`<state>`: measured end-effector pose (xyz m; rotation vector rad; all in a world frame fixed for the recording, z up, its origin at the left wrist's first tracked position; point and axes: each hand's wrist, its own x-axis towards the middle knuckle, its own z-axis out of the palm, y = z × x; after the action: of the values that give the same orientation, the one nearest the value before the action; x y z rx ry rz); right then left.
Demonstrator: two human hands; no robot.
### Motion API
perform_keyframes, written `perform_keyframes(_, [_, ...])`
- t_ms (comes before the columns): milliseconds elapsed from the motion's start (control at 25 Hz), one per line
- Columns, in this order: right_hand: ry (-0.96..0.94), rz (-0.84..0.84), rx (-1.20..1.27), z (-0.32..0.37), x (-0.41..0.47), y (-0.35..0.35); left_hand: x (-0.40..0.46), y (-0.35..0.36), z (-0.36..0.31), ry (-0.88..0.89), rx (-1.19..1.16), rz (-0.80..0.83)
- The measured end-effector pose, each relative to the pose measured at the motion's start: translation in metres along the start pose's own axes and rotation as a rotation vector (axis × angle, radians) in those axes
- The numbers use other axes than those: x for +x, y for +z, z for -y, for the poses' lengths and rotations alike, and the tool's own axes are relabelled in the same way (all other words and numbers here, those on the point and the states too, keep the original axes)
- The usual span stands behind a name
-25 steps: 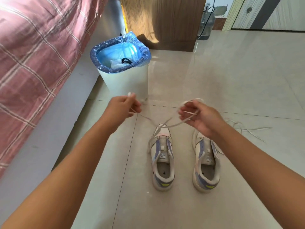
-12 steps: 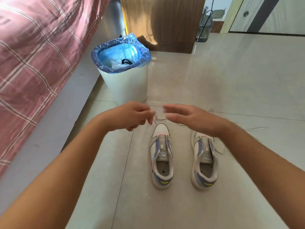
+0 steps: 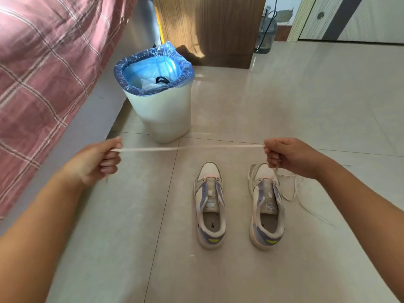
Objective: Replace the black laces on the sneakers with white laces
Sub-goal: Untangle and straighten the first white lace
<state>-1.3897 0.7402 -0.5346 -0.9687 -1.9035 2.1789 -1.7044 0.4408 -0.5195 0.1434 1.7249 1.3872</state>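
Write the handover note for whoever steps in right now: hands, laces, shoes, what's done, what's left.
Left hand pinches one end of a white lace; right hand grips the other end, the lace stretched straight between them above the floor.
Both sneakers, left one and right one, stand side by side on the floor, with no laces in the eyelets.
More white lace lies loose on the floor by the right sneaker.
Something black lies in the bin; cannot tell if it is the old laces.
Done: black laces out. Left: thread white laces into both sneakers.

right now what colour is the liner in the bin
Blue, a plastic liner folded over the white bin; the head view shows it.
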Motion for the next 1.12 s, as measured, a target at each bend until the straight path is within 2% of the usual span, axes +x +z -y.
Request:
perform_keyframes(40, [0.015, 0.000, 0.008, 0.001, -0.005, -0.009, 0.000, -0.012, -0.001, 0.004, 0.107, -0.070])
perform_keyframes(160, [0.040, 0.089, -0.064, 0.007, -0.014, -0.012, -0.003, -0.014, -0.001, 0.048, 0.968, -0.230])
perform_keyframes(200, [0.037, 0.157, -0.152, 0.012, -0.014, 0.001, -0.004, 0.004, -0.001, 0.114, 1.107, -0.242])
perform_keyframes(240, [0.023, 0.238, -0.259, 0.017, -0.012, 0.018, -0.008, 0.031, -0.002, 0.205, 1.087, -0.188])
perform_keyframes(280, [0.001, 0.320, -0.345, 0.022, -0.010, 0.039, -0.018, 0.064, -0.004, 0.280, 0.965, -0.049])
perform_keyframes(360, [-0.047, 0.422, -0.403, 0.033, -0.006, 0.077, -0.039, 0.126, -0.008, 0.303, 0.658, 0.351])
perform_keyframes(400, [-0.065, 0.434, -0.402, 0.038, -0.005, 0.091, -0.045, 0.146, -0.008, 0.313, 0.602, 0.497])
perform_keyframes(440, [-0.076, 0.427, -0.397, 0.042, -0.004, 0.098, -0.047, 0.155, -0.008, 0.336, 0.595, 0.562])
perform_keyframes(480, [-0.082, 0.407, -0.398, 0.044, -0.004, 0.100, -0.045, 0.156, -0.009, 0.356, 0.616, 0.546])
perform_keyframes(560, [-0.098, 0.338, -0.459, 0.043, -0.004, 0.092, -0.035, 0.141, -0.010, 0.349, 0.659, 0.421])
perform_keyframes(680, [-0.117, 0.253, -0.503, 0.036, -0.003, 0.071, -0.019, 0.106, -0.004, 0.314, 0.618, 0.329])
perform_keyframes(840, [-0.047, 0.107, -0.090, 0.029, -0.007, 0.026, 0.009, 0.036, 0.017, 0.219, 0.531, 0.049])
perform_keyframes(960, [-0.042, -0.043, 0.214, 0.028, -0.014, -0.027, 0.020, -0.025, 0.033, 0.064, 0.539, -0.222])
perform_keyframes(1040, [-0.067, -0.160, 0.380, 0.032, -0.022, -0.063, 0.024, -0.057, 0.040, -0.039, 0.667, -0.387])
perform_keyframes(1120, [-0.072, -0.242, 0.388, 0.035, -0.027, -0.081, 0.025, -0.068, 0.042, -0.085, 0.954, -0.492])
